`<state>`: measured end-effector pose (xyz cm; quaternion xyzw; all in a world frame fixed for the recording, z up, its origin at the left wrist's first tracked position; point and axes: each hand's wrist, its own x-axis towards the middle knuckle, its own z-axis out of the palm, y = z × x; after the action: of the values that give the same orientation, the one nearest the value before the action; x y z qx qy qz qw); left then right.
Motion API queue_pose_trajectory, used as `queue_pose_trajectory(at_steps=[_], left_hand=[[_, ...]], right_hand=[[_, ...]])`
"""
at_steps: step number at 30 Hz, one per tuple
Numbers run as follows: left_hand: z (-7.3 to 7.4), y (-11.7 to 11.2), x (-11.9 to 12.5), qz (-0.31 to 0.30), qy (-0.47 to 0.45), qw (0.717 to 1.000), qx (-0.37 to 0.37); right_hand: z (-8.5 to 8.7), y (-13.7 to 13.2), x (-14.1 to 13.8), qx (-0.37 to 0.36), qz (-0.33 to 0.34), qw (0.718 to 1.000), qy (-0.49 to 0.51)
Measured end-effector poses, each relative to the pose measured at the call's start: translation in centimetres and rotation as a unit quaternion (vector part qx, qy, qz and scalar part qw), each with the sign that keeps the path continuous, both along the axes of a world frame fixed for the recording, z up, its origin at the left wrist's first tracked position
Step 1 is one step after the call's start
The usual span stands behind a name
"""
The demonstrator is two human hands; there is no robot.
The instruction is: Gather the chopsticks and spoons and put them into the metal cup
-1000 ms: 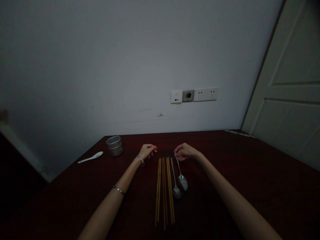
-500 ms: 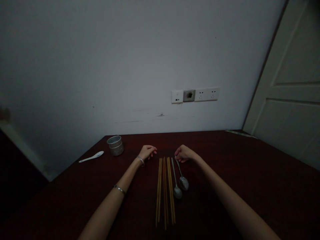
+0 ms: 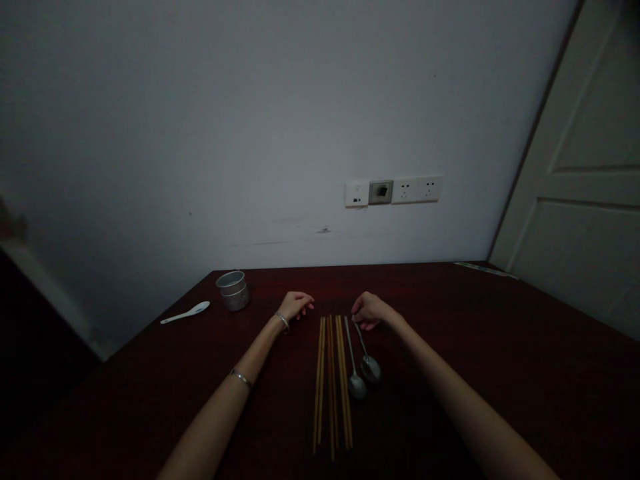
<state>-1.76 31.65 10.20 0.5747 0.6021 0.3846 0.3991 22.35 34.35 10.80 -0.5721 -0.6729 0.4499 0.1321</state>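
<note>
Several wooden chopsticks (image 3: pixel 321 380) lie side by side on the dark red table, pointing away from me. Right of them are two metal spoons, bowls toward me: an inner spoon (image 3: pixel 357 387) and an outer spoon (image 3: pixel 371 369). My right hand (image 3: pixel 369 311) is at the far end of the outer spoon's handle, thumb and fingertips closed on its tip. Beyond the chopsticks' far left end, my left hand (image 3: pixel 296 305) rests loosely curled, fingers slightly apart, holding nothing. A bracelet circles its wrist and another the forearm.
At the table's left stand a metal cup (image 3: pixel 233 291) and, beside it, a white spoon (image 3: pixel 186 313). The wall with sockets (image 3: pixel 415 189) borders the table (image 3: pixel 430 293) at the back. A flat strip (image 3: pixel 486 270) lies at the far right edge, near a pale door (image 3: pixel 590 180).
The whole view has shifted slightly. My right hand stays at the outer spoon's handle, its fingers moved a little. My left hand and the laid-out things keep their places.
</note>
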Motion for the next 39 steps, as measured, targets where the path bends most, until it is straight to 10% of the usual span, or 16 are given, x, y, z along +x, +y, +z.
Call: queue_pose_trajectory(at_steps=[39], left_hand=[[0.31,-0.47,0.26,0.018,0.014,1.000,-0.014]], right_hand=[[0.74,-0.74,0.72,-0.022,0.010,0.999,0.033]])
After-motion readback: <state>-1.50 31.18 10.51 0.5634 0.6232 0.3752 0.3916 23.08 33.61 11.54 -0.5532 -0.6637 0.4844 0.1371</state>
